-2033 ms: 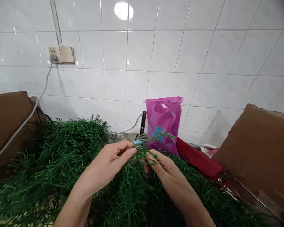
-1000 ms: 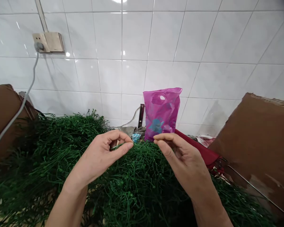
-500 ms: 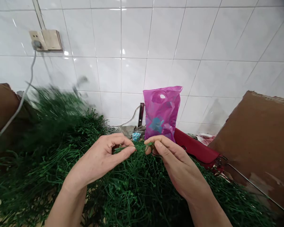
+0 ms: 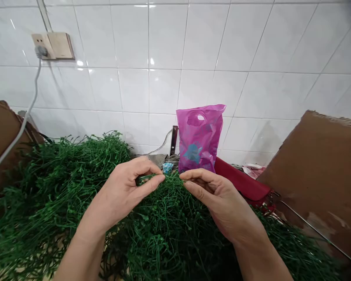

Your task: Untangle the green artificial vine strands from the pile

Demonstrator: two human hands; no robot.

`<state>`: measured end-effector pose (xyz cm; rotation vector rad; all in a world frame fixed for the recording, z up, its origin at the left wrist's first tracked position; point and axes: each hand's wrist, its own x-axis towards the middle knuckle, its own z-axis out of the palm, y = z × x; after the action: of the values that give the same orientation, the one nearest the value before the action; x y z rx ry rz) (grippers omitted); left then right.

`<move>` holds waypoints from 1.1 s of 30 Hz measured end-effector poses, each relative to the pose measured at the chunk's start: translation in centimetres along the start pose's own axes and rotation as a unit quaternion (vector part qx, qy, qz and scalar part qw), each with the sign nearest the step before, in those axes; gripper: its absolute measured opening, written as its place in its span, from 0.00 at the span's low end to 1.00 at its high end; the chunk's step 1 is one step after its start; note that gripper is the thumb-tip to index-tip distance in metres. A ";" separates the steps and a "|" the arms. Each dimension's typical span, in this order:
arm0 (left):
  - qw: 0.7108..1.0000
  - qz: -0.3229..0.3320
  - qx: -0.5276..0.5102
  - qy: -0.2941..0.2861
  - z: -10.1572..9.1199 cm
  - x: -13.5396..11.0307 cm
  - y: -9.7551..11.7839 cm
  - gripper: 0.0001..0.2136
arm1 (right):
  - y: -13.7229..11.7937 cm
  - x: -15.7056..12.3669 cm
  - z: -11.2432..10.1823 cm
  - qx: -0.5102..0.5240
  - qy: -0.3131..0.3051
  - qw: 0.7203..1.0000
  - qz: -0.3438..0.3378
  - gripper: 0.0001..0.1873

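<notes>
left hand (image 4: 125, 187): narrow, pinches one green strand (image 4: 144, 178) with thumb and fingers | right hand (image 4: 219, 199): narrow, holding cannot tell | green strand heap (image 4: 163, 234): under both hands, before pink plastic bag (image 4: 199, 138)

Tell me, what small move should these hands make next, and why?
Probably the right hand should pinch the same green strand and ease it loose, since the left hand already grips it and the strand seems to run into the tangled green pile between them.
</notes>
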<state>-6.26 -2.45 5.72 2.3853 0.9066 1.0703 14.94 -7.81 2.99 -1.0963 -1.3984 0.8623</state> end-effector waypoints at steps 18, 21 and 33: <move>0.997 0.050 0.056 -0.008 0.8 0.0 0.0 0.08 | 0.1 -0.1 0.6 -0.326 0.075 0.929 -0.157 0.06; 0.996 0.046 0.056 -0.041 1.2 0.1 0.3 0.09 | 0.6 0.1 0.9 -0.398 0.111 0.884 -0.221 0.07; 1.000 -0.006 -0.020 -0.003 -0.6 -0.4 0.5 0.13 | 0.6 0.8 -4.7 -0.303 0.275 0.907 -0.102 0.10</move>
<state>-6.73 -3.05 6.23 2.3460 0.8882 1.0664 19.74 -7.29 3.28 -1.4781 -1.2793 -0.0757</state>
